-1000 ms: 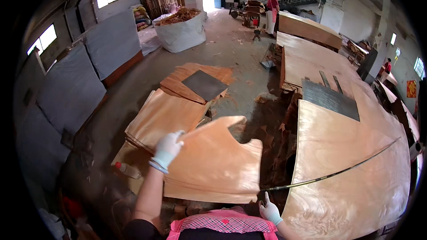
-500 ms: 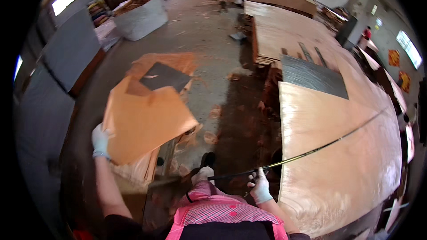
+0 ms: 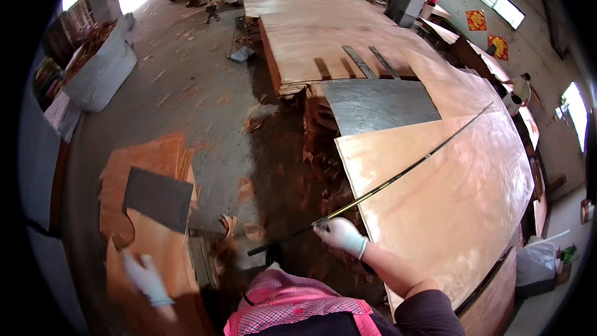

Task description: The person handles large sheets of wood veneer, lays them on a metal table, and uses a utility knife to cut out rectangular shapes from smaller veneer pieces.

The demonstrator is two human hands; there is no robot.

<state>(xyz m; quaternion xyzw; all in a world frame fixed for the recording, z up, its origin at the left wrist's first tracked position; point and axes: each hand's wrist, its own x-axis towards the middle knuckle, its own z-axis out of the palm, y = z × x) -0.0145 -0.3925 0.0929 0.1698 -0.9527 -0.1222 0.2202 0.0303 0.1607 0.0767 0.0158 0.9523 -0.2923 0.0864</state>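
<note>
My right hand (image 3: 341, 234), in a pale glove, is closed around a long thin dark rod (image 3: 398, 177) with a yellowish stretch. The rod slants up and right, its far part over a large pale veneer sheet (image 3: 448, 193) on the wide stack. At the lower left, my gloved left hand (image 3: 147, 279) is a little blurred, fingers stretched out, over orange-brown veneer sheets (image 3: 163, 246). Whether it touches them I cannot tell. Farther up that pile lies a dark grey rectangular panel (image 3: 158, 196).
A grey panel (image 3: 382, 107) and two dark strips (image 3: 359, 62) lie across the wide stack. Veneer scraps (image 3: 244, 190) litter the floor between the piles. A large white sack (image 3: 102, 78) of scraps stands far left. People work in the distance, one at right (image 3: 520, 92).
The view has swung right. My left hand has left the veneer sheet's outer edge and now lies over the pile with its fingers stretched. My right hand still grips the rod.
</note>
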